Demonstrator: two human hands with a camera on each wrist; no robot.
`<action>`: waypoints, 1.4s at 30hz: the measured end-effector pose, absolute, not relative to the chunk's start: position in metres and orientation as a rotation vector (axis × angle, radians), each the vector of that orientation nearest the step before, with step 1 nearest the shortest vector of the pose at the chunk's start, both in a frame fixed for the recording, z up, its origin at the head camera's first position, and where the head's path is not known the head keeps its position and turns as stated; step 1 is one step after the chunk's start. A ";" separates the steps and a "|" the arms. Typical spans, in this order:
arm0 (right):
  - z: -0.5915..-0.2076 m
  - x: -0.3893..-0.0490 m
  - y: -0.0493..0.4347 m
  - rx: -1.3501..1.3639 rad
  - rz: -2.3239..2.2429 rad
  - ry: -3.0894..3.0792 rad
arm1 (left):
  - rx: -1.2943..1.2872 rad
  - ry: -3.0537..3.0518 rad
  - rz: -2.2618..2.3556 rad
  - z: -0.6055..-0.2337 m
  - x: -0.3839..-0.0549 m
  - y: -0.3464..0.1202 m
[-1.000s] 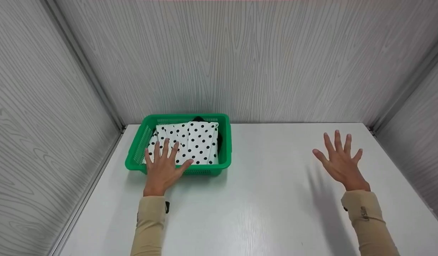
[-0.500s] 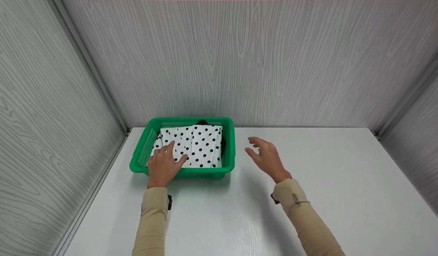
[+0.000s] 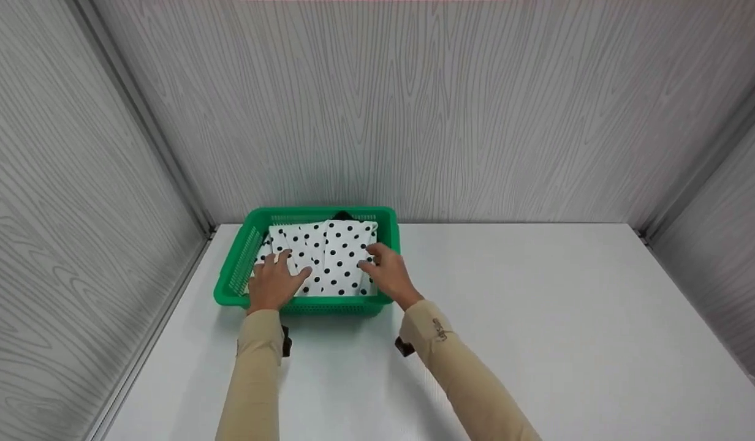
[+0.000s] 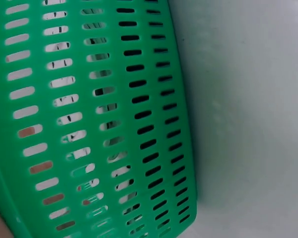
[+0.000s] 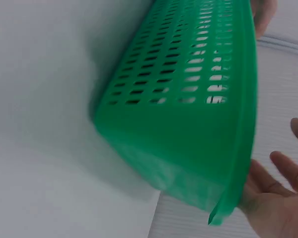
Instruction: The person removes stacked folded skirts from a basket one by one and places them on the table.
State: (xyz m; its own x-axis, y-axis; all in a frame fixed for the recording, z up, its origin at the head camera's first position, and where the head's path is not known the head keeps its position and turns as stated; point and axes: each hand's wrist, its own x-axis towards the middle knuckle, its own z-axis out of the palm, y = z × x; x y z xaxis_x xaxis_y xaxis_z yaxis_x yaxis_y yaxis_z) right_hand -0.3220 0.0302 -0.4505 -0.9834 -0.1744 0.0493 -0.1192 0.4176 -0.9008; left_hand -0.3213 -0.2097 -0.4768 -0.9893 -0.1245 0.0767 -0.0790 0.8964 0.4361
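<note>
A white cloth with black dots [image 3: 341, 263] lies folded in a green plastic basket [image 3: 328, 304]. My left hand [image 3: 272, 286] reaches over the basket's front rim at the left, its fingers loosely bent above the cloth and the thumb pointing right. Over the right rim, my right hand [image 3: 390, 275] has its fingers and thumb apart, close to the cloth's right edge. In the right wrist view, that right hand [image 5: 280, 206] shows beside the basket corner, with nothing between thumb and fingers. Only slotted basket wall [image 4: 99, 119] and a sliver of hand fill the left wrist view.
Something black [image 3: 342, 215] peeks out behind the cloth at the basket's back. The basket stands on a white table [image 3: 537, 318], near the back panel [image 3: 414, 110] and the left panel [image 3: 65, 214]. Both forearms have beige sleeves [image 3: 469, 373].
My right hand has swept left from the table's right side to the basket's right rim. My left hand has stayed over the basket, its spread fingers now bent.
</note>
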 end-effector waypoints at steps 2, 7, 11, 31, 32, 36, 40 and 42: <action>-0.448 -0.324 0.019 -0.143 -1.621 2.538 | 0.204 -2.998 -0.716 -0.475 -0.325 -0.210; -0.454 -0.329 0.008 0.084 -1.522 2.506 | 0.274 -3.067 -0.855 -0.472 -0.332 -0.211; -0.460 -0.334 0.009 0.198 -1.548 2.432 | 0.345 -3.091 -1.001 -0.469 -0.331 -0.213; -0.467 -0.343 0.013 0.334 -1.586 2.233 | 0.327 -2.977 -1.125 -0.468 -0.322 -0.213; -0.468 -0.343 0.013 0.326 -1.606 2.239 | 0.324 -2.965 -1.140 -0.469 -0.323 -0.213; -0.469 -0.341 0.013 0.264 -1.715 2.290 | 0.395 -2.960 -1.151 -0.468 -0.323 -0.214; -0.470 -0.340 0.014 0.182 -1.745 2.355 | 0.466 -2.996 -1.140 -0.466 -0.323 -0.215; -0.471 -0.340 0.015 0.158 -1.736 2.362 | 0.476 -2.998 -1.164 -0.467 -0.322 -0.215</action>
State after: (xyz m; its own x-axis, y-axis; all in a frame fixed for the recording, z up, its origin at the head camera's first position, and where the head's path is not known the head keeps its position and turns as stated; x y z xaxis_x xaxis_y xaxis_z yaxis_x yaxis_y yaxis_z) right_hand -0.3399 0.0148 -0.4708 -0.9731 -0.0353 -0.2278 0.2068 0.3024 -0.9305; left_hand -0.3224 -0.2150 -0.4673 -0.9513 -0.2302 -0.2052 -0.3083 0.7018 0.6422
